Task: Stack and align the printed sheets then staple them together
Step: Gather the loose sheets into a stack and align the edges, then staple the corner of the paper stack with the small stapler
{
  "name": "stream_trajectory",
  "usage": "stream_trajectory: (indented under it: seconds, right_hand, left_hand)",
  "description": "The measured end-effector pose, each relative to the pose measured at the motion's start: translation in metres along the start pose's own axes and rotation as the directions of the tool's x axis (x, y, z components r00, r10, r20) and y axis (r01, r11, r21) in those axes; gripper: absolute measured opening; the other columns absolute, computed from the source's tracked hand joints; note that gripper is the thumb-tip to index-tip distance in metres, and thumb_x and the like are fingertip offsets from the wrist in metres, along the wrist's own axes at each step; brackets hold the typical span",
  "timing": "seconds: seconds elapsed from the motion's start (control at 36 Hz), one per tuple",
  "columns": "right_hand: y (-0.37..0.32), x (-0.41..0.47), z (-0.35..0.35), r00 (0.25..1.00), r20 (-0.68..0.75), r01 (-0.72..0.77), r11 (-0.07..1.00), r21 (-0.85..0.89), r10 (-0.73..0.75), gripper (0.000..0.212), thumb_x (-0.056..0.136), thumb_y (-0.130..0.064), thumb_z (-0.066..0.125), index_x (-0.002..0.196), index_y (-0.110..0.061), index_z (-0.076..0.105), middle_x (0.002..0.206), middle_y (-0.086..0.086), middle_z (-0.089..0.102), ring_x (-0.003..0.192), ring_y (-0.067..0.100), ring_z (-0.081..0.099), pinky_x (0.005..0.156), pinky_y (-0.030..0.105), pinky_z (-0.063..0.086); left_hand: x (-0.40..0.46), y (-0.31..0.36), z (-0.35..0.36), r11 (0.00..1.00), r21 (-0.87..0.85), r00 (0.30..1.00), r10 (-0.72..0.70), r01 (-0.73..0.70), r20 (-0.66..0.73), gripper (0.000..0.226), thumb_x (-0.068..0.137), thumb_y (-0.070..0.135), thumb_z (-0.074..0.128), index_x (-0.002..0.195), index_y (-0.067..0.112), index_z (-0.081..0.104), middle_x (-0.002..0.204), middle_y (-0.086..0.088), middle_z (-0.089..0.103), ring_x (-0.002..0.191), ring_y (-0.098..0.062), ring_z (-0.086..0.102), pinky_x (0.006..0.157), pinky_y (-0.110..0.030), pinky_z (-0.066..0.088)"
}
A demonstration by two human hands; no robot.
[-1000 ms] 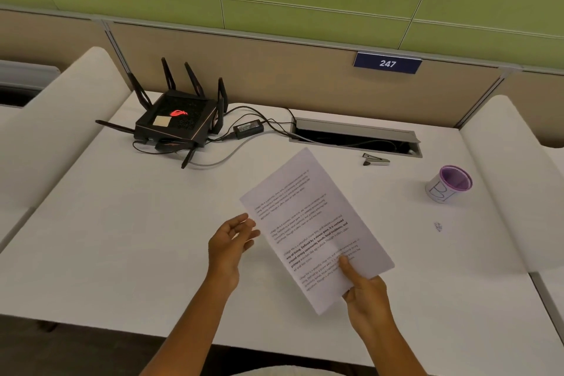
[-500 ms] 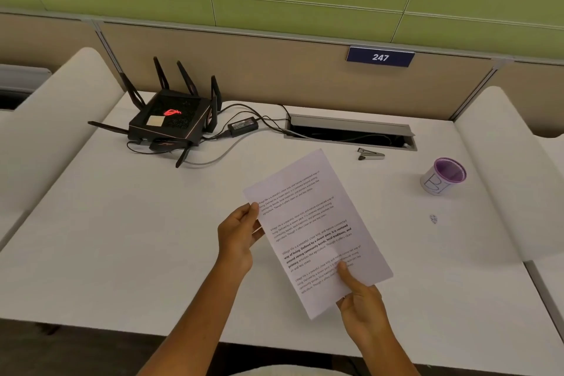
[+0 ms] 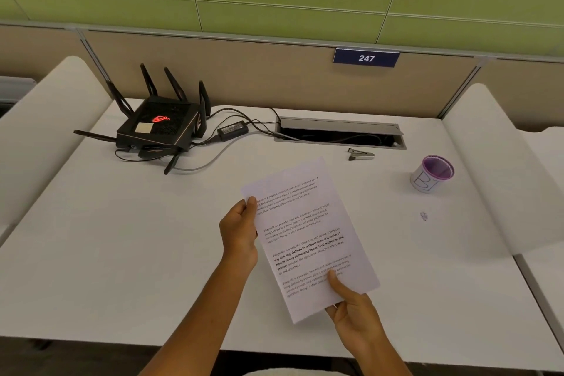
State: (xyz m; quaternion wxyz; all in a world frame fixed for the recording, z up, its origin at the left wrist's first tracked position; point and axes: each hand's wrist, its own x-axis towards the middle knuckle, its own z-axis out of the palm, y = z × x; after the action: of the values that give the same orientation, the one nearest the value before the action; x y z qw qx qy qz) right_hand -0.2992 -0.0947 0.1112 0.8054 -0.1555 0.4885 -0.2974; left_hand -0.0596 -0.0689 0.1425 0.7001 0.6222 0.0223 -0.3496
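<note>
The printed sheets [image 3: 308, 232] are held above the white desk [image 3: 122, 253], tilted so their top leans to the left. My left hand [image 3: 239, 233] grips their left edge near the top, thumb on the printed face. At the bottom edge my right hand [image 3: 351, 311] pinches them, its thumb pressed on the text. How many sheets lie in the stack I cannot tell. A small grey stapler [image 3: 361, 154] lies on the desk beyond the sheets, just in front of the cable slot, apart from both hands.
A black router [image 3: 158, 127] with antennas and its power brick [image 3: 232, 130] sit at the back left, cables running to the cable slot [image 3: 338, 133]. A purple-rimmed white cup [image 3: 432, 173] stands at the right. White side panels flank the desk.
My left hand, open and apart from the paper a second ago, has closed on the sheets' left edge. The right hand kept its hold at the bottom.
</note>
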Motion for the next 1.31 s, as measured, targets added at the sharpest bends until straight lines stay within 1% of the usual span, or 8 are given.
stream_trajectory:
  seconds: [0.17,0.36,0.53,0.75,0.86,1.03,1.19,1.31]
  right_hand:
    - [-0.003,0.003,-0.009,0.998,0.036,-0.038,0.991,-0.126,0.042,0.049,0.09,0.003,0.072,0.133,-0.02,0.066,0.128,0.013,0.075,0.124,0.037,0.067,0.111,0.057,0.048]
    - [-0.011,0.015,-0.023,0.99,0.045,-0.116,0.943,-0.313,0.136,0.038,0.089,-0.001,0.076,0.126,-0.007,0.07,0.122,0.021,0.076,0.116,0.041,0.07,0.107,0.057,0.052]
    - [-0.042,0.041,-0.027,0.994,0.049,-0.045,0.781,-0.622,0.096,0.034,0.087,-0.009,0.082,0.12,-0.003,0.073,0.113,0.017,0.079,0.104,0.031,0.078,0.095,0.047,0.062]
    - [-0.101,0.107,-0.014,0.992,0.052,0.11,0.58,-0.807,-0.114,0.024,0.085,-0.006,0.084,0.107,-0.009,0.078,0.097,0.012,0.082,0.094,0.031,0.079,0.09,0.046,0.062]
    - [-0.129,0.151,0.0,0.969,0.099,0.188,0.414,-0.891,-0.226,0.022,0.083,-0.006,0.084,0.104,-0.011,0.078,0.098,0.014,0.081,0.089,0.028,0.077,0.079,0.039,0.06]
    - [-0.172,0.22,0.03,0.907,0.236,0.273,0.059,-0.96,-0.349,0.038,0.084,-0.019,0.086,0.119,-0.015,0.072,0.109,0.004,0.075,0.095,0.018,0.07,0.086,0.025,0.051]
    - [-0.207,0.276,0.054,0.87,0.305,0.238,-0.211,-0.948,-0.387,0.066,0.09,-0.025,0.082,0.148,-0.016,0.052,0.152,0.009,0.054,0.14,0.029,0.05,0.115,0.041,0.042]
    - [-0.222,0.297,0.067,0.857,0.346,0.215,-0.347,-0.913,-0.381,0.075,0.09,-0.028,0.081,0.153,-0.015,0.044,0.161,0.01,0.041,0.148,0.033,0.038,0.117,0.048,0.039]
  left_hand:
    - [-0.004,0.008,0.008,0.999,-0.005,0.998,0.044,-0.044,-0.033,0.02,0.105,0.029,0.064,0.097,0.019,0.079,0.088,0.006,0.081,0.072,-0.006,0.075,0.059,-0.021,0.058]
    - [-0.003,0.017,0.014,0.99,0.057,0.99,0.133,-0.13,-0.05,0.023,0.105,0.033,0.064,0.101,0.014,0.077,0.092,0.003,0.08,0.073,-0.007,0.075,0.06,-0.021,0.059]
    - [0.001,0.026,0.018,0.954,0.168,0.966,0.256,-0.248,-0.025,0.021,0.105,0.035,0.064,0.096,0.021,0.077,0.091,0.001,0.08,0.08,-0.015,0.075,0.07,-0.031,0.065]
    - [0.004,0.042,0.025,0.772,0.457,0.889,0.446,-0.441,0.104,0.028,0.107,0.035,0.058,0.09,0.017,0.071,0.079,-0.002,0.072,0.067,-0.007,0.064,0.056,-0.017,0.05]
    - [0.011,0.045,0.025,0.726,0.483,0.868,0.459,-0.49,0.191,0.021,0.107,0.031,0.059,0.097,0.019,0.073,0.079,0.003,0.072,0.069,0.0,0.066,0.056,-0.013,0.05]
    - [0.027,0.04,0.028,0.751,0.482,0.892,0.374,-0.452,0.253,0.017,0.105,0.029,0.062,0.102,0.02,0.075,0.081,0.005,0.075,0.07,0.001,0.068,0.058,-0.014,0.052]
    - [0.047,0.028,0.033,0.749,0.516,0.909,0.325,-0.416,0.26,0.015,0.104,0.029,0.063,0.105,0.022,0.076,0.09,0.006,0.078,0.08,0.0,0.071,0.066,-0.013,0.055]
    - [0.06,0.02,0.032,0.728,0.564,0.921,0.307,-0.389,0.239,0.017,0.103,0.032,0.064,0.109,0.023,0.077,0.094,0.01,0.078,0.084,-0.005,0.073,0.067,-0.01,0.054]
